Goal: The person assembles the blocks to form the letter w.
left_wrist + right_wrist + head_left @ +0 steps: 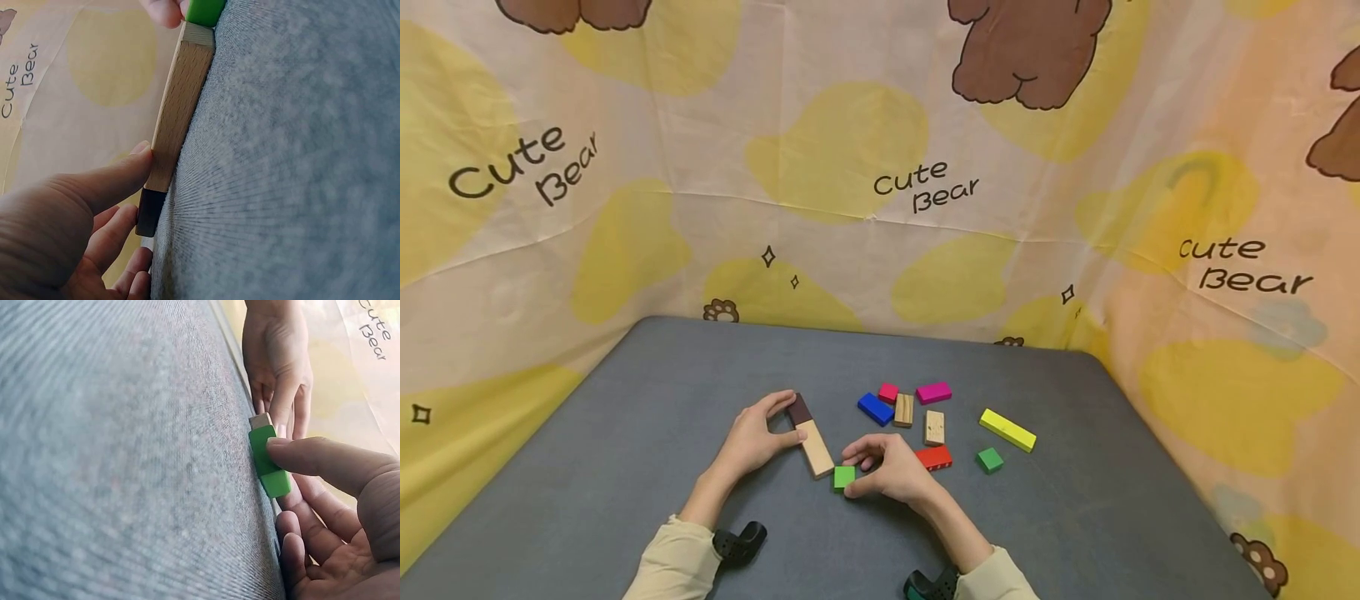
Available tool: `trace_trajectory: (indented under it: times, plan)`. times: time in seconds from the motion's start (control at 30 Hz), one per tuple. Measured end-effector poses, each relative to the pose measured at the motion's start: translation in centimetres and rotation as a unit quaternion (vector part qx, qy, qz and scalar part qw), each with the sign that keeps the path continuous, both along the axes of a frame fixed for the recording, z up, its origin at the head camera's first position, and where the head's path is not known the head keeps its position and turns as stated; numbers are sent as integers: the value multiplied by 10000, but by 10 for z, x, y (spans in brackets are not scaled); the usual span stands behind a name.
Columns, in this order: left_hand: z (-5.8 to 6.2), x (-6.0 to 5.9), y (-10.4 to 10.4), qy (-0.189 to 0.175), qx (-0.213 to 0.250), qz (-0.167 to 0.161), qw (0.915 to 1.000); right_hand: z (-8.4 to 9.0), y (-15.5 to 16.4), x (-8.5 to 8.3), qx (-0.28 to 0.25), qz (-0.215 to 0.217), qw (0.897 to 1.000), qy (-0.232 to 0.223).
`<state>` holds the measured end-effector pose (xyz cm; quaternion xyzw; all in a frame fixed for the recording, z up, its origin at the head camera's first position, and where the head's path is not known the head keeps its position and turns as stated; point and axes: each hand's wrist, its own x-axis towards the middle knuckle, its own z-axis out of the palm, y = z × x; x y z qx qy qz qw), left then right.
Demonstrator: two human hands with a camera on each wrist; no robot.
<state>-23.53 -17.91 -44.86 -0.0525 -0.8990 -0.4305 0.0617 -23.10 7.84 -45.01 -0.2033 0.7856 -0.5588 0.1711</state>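
Note:
A light wooden block [816, 449] and a dark brown block [799, 408] lie end to end in a slanted row on the table. My left hand [758, 435] holds this row at its far part, its thumb on the light wood near the join and a finger by the dark brown block [150, 211]. At the row's near end, a green block [844, 477] lies against or very close to the light wooden block [181, 115]. My right hand [891, 473] pinches that green block [269, 459] between thumb and finger, its other fingers loosely curled.
Right of the hands lie a blue block [876, 408], a small red block [888, 392], a magenta block [934, 392], two wooden blocks [934, 427], a longer red block [937, 457], a yellow bar [1008, 430] and a darker green block [989, 460]. A printed cloth [820, 275] surrounds the grey table [700, 367].

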Motion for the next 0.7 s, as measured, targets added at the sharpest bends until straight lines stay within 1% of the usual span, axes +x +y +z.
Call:
trace_trajectory:
  times: [0.33, 0.7]
  plan:
    - [-1, -1, 0, 15, -3, -24, 10000, -1, 0, 2, 39, -20, 9999, 160]
    - [-2, -1, 0, -37, -84, 30, 10000, 0, 1, 3, -75, 17, 9999, 103]
